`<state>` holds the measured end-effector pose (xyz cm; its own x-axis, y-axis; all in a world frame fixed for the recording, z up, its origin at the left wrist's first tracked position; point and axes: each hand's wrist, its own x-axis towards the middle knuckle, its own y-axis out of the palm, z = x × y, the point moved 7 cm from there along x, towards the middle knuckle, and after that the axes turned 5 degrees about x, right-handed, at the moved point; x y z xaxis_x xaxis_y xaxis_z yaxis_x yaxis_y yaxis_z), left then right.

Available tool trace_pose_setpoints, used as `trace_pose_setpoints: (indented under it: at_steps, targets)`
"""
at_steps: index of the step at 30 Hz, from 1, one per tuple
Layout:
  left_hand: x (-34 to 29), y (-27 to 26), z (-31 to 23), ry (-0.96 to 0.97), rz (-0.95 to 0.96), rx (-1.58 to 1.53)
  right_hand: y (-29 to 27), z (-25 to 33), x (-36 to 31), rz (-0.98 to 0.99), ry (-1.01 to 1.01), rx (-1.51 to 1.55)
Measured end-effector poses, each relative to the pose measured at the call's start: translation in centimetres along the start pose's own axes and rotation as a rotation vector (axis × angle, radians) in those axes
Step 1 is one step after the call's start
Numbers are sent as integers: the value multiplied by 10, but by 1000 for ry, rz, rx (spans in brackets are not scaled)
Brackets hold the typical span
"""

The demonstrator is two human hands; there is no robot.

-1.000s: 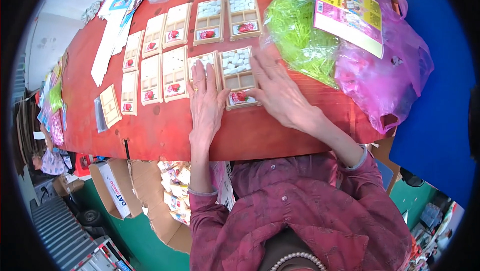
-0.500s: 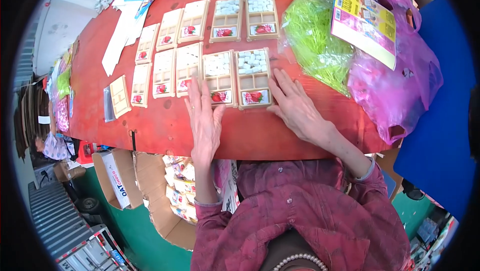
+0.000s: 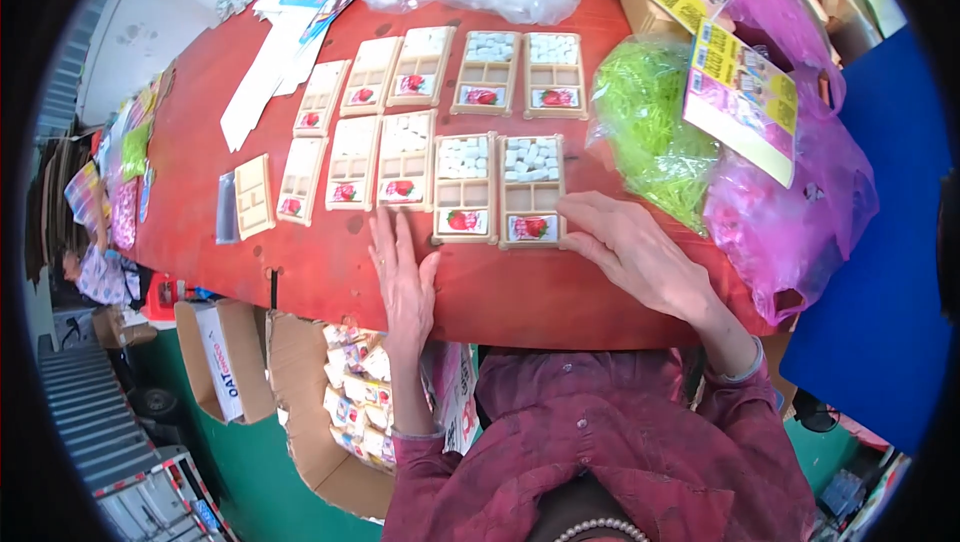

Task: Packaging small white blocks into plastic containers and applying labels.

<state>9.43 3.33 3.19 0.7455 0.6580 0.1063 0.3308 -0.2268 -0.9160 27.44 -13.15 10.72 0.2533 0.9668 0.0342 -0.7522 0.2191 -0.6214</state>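
Two rows of small beige compartment trays lie on the red table. My right hand (image 3: 640, 254) is open, its fingertips beside the right edge of the near row's rightmost tray (image 3: 553, 204). That tray has white pieces (image 3: 531, 159) in its far part and a strawberry-printed packet (image 3: 531, 229) in its near compartment. The tray to its left (image 3: 464, 250) is filled alike. My left hand (image 3: 405, 287) rests open on the table, fingers stretched toward the near edge of a third tray (image 3: 406, 167). Neither hand holds anything.
An unfilled beige tray (image 3: 254, 204) lies far left beside a dark flat piece (image 3: 228, 208). Green shreds in a clear bag (image 3: 655, 122), a printed sheet (image 3: 741, 102) and a purple bag (image 3: 800, 227) crowd the right. Below stands a cardboard box (image 3: 310, 442) of packets.
My left hand has drawn back off the trays, nearer me and to the left. My right hand has slid slightly nearer along the rightmost tray's edge. The whole view has shifted.
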Motion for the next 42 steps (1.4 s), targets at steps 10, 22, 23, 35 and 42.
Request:
trace_pose_setpoints:
  at_steps: [10, 22, 23, 35, 42]
  targets:
    - [-10, -8, 16, -23, -128, -86, -39, 28, 38, -142, -54, -111]
    - [18, -150, 220, -264, -637, 233, -11, 26, 39, -96, -27, -140]
    - [22, -155, 244, -267, -638, 238, -11, 29, 39, -86, 2, -131]
    - [52, -139, 337, -276, -552, 443, -5, 19, 28, -65, 103, -127]
    - [54, -147, 366, -446, -522, 511, -2, 18, 29, -78, 58, -101]
